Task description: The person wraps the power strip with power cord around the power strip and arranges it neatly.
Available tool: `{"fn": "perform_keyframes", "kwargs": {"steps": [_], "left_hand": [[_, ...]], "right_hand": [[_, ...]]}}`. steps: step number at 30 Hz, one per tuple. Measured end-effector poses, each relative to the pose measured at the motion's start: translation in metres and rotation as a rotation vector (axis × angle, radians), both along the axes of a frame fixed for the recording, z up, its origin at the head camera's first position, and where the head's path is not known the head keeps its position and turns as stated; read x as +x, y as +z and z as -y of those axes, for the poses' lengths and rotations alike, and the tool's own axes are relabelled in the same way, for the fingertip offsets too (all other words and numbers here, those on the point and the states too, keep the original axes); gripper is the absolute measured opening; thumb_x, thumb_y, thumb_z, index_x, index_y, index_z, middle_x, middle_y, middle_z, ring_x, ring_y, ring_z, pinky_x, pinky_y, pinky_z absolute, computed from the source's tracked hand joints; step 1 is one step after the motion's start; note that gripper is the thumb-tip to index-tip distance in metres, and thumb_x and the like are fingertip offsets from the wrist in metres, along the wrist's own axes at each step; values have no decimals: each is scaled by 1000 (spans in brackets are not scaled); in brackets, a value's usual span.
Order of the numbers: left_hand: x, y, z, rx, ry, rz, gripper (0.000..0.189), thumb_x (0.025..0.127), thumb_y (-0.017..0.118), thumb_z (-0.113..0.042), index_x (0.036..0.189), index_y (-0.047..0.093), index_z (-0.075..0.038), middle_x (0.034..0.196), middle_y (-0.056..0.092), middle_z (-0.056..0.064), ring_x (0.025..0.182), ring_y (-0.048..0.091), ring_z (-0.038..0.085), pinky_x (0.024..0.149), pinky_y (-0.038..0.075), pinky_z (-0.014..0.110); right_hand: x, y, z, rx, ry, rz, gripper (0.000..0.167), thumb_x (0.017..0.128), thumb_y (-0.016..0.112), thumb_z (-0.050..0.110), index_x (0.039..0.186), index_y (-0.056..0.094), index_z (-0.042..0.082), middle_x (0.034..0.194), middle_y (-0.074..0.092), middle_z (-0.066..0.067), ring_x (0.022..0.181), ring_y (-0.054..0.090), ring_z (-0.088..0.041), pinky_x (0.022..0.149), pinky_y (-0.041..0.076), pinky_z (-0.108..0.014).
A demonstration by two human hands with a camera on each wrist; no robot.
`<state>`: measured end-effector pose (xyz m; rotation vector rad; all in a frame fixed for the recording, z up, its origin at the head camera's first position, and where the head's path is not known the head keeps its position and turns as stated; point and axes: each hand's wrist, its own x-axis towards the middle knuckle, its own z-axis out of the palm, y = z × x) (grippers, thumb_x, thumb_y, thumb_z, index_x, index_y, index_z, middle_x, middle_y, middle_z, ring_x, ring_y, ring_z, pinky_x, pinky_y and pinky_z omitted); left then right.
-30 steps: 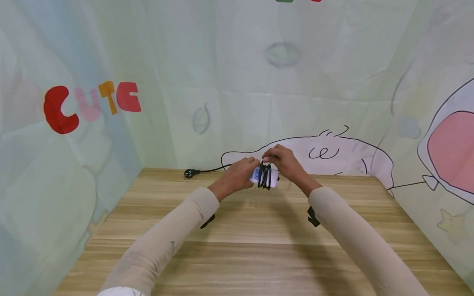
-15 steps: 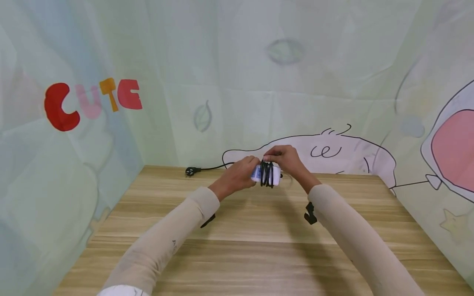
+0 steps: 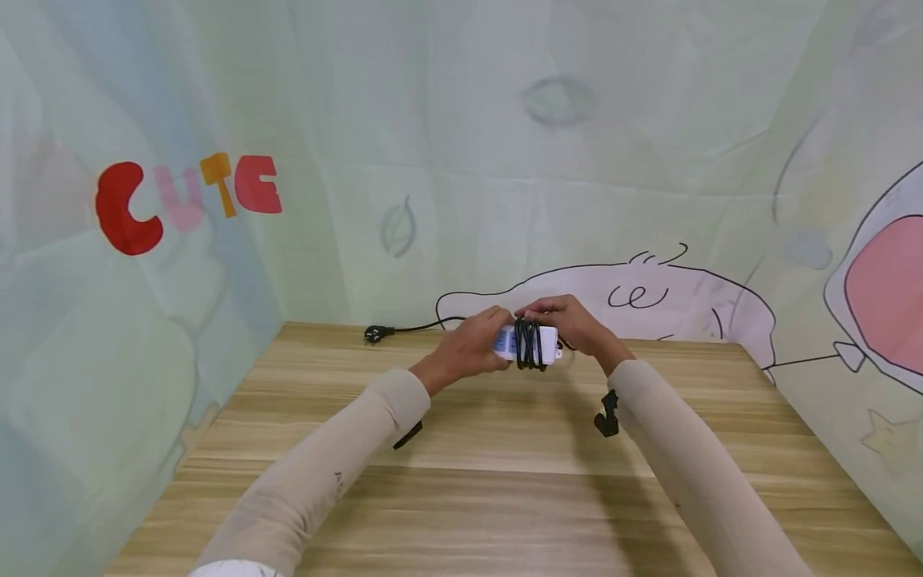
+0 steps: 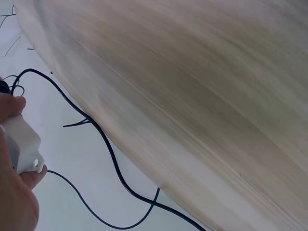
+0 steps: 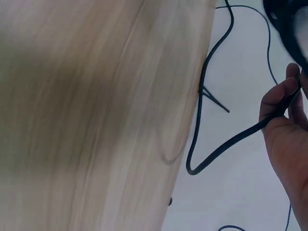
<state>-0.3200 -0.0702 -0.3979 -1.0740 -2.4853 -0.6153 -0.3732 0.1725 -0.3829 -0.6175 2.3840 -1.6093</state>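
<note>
A white power strip (image 3: 548, 344) with blue sockets is held up near the table's back edge, black cord (image 3: 530, 344) wound round its middle in several turns. My left hand (image 3: 472, 344) grips its left end, and the left wrist view shows the thumb and fingers about the white casing (image 4: 23, 139). At the strip's top right, my right hand (image 3: 577, 324) holds the cord; in the right wrist view that hand (image 5: 284, 130) pinches the cord (image 5: 236, 139) between thumb and fingers. The plug (image 3: 375, 333) lies at the back left, its lead passing behind my left hand.
The wood-grain table (image 3: 461, 497) ends against a printed cloth backdrop (image 3: 469, 200) with cartoon drawings, which also covers both sides. A loose length of cord (image 4: 115, 161) runs along the table's back edge.
The power strip has shifted slightly right with my left hand, showing more of its sockets. My right hand has come down a little and to the right along the strip's top.
</note>
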Motion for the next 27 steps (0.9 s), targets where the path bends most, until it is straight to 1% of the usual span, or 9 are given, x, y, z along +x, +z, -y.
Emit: {"fn": "perform_keyframes", "kwargs": {"steps": [5, 8, 11, 13, 16, 18, 22, 24, 27], "left_hand": [[1, -2, -3, 48, -10, 47, 55, 81, 95, -5, 124, 61, -2, 123, 71, 15, 102, 70, 25, 91, 64, 39], [1, -2, -3, 75, -6, 59, 55, 79, 96, -3, 122, 61, -3, 121, 71, 15, 100, 70, 25, 88, 64, 38], [1, -2, -3, 99, 5, 70, 56, 78, 96, -3, 121, 61, -3, 119, 70, 15, 99, 69, 25, 87, 63, 38], [1, -2, -4, 120, 13, 75, 57, 77, 97, -3, 120, 61, -3, 118, 70, 15, 99, 69, 25, 87, 63, 39], [1, -1, -5, 149, 33, 82, 57, 75, 99, -4, 118, 62, -3, 116, 70, 14, 100, 69, 26, 89, 64, 41], [0, 0, -5, 163, 49, 87, 58, 74, 100, -4, 117, 62, -3, 115, 71, 14, 101, 69, 27, 90, 64, 42], [0, 2, -6, 186, 88, 111, 58, 73, 102, -5, 116, 62, -3, 114, 71, 14, 101, 69, 27, 90, 64, 41], [0, 3, -6, 207, 108, 129, 58, 73, 102, -6, 116, 63, -3, 114, 72, 14, 101, 69, 27, 88, 63, 40], [0, 4, -6, 242, 132, 168, 58, 73, 102, -5, 116, 63, -3, 114, 72, 13, 100, 69, 27, 85, 63, 39]], "right_hand": [[-2, -11, -5, -118, 12, 109, 28, 115, 59, 9, 133, 80, 2, 119, 83, 3, 92, 75, -14, 78, 64, -29], [-2, -15, -5, -156, 22, 114, 29, 115, 56, 6, 123, 84, 12, 112, 81, 8, 91, 74, -14, 75, 63, -29], [-1, -18, -4, -198, 48, 120, 39, 116, 53, 4, 112, 85, 25, 111, 79, 9, 91, 72, -12, 73, 62, -28], [1, -19, -3, -221, 73, 124, 46, 117, 50, 3, 107, 84, 32, 109, 78, 9, 90, 70, -11, 70, 61, -27], [3, -23, -1, -247, 99, 114, 51, 117, 49, 1, 105, 82, 37, 104, 78, 10, 88, 67, -9, 66, 57, -25], [4, -25, -1, -241, 108, 97, 47, 115, 50, -2, 110, 81, 33, 100, 76, 11, 87, 64, -9, 67, 54, -24], [7, -30, -1, -157, 87, 61, 31, 109, 57, -10, 122, 73, 13, 100, 68, 9, 92, 58, -10, 80, 51, -28], [8, -32, -1, -88, 63, 45, 24, 107, 57, -12, 120, 68, 5, 97, 64, 7, 93, 55, -13, 84, 49, -31], [9, -36, 2, -14, 18, 35, 16, 107, 55, -10, 109, 64, 3, 89, 60, 4, 86, 54, -15, 80, 47, -31]]}}
